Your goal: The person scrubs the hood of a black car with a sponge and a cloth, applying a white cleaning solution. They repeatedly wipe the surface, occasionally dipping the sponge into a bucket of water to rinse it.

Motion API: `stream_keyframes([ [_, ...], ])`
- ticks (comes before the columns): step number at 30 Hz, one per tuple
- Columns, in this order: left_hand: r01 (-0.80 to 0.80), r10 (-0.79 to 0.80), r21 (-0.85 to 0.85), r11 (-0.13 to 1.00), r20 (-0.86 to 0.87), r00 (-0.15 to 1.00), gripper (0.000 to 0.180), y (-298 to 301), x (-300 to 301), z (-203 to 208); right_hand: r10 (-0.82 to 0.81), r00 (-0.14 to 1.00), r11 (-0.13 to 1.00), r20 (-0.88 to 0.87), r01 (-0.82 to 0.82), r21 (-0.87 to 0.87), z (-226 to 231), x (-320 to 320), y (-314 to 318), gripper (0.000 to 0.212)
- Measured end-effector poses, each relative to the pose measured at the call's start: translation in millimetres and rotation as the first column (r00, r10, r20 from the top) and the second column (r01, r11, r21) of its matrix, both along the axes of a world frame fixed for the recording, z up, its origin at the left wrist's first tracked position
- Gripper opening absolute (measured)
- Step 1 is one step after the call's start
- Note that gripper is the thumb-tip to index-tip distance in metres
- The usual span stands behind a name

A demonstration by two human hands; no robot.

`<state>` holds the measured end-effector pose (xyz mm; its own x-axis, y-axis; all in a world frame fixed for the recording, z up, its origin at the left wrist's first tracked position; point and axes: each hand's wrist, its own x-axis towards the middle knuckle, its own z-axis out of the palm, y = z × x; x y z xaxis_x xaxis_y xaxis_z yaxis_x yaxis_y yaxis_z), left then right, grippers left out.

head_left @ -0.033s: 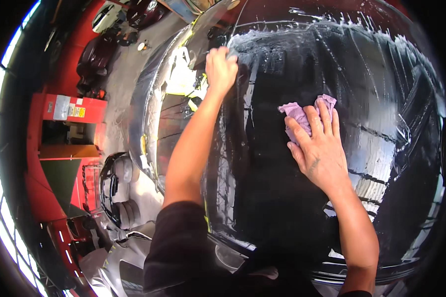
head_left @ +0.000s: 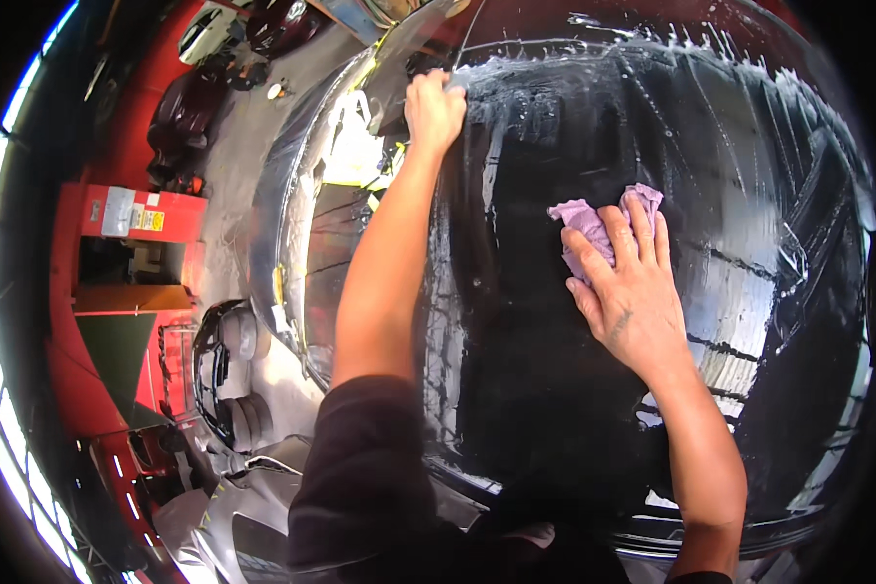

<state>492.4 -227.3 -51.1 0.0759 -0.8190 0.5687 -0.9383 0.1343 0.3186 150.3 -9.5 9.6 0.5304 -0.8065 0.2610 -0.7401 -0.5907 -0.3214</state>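
Observation:
A glossy black car panel (head_left: 545,380), wet and streaked with whitish residue, spreads out beneath both my hands. Toward its far left edge, my left hand (head_left: 435,109) is closed around something small and greyish, mostly hidden by the fingers. Milky smears (head_left: 526,88) lie just right of that hand. Right of the middle, my right hand (head_left: 635,307) presses a crumpled purple cloth (head_left: 589,229) against the panel. Bits of that cloth stick out between and beyond its fingers.
Yellow masking tape and bright sheeting (head_left: 355,151) run along the panel's left side. On the floor to the left are dark car parts (head_left: 180,122) and a bumper (head_left: 219,365). A red cabinet (head_left: 175,214) stands farther left, with a silver car (head_left: 243,516) at the lower left.
My left hand has slid a little farther away along the panel's left edge, its forearm following. My right hand and the purple cloth stay in nearly the same place.

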Motion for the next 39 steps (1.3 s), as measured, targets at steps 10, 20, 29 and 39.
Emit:
stream_keyframes([
  [10, 0.322, -0.32, 0.004, 0.947, -0.1, 0.942, 0.032, 187, -61, -2, -0.095, 0.995, 0.995, -0.003, 0.095, -0.005, -5, -29, -8, 0.05],
  [20, 0.094, -0.094, 0.039, 0.995, 0.005, 0.996, 0.032, -26, -60, -6, -0.041, 0.999, 0.999, 0.022, 0.042, -0.026, -7, -20, -8, 0.049],
  [29, 0.347, -0.335, 0.082, 0.934, -0.13, 0.933, 0.03, 95, -37, 6, -0.058, 0.998, 0.998, 0.029, 0.058, -0.004, -2, -23, -4, 0.052],
  [39, 0.247, -0.237, 0.08, 0.966, -0.11, 0.965, 0.032, 122, -37, -15, -0.08, 0.996, 0.997, 0.034, 0.081, -0.02, -9, -28, -10, 0.051],
])
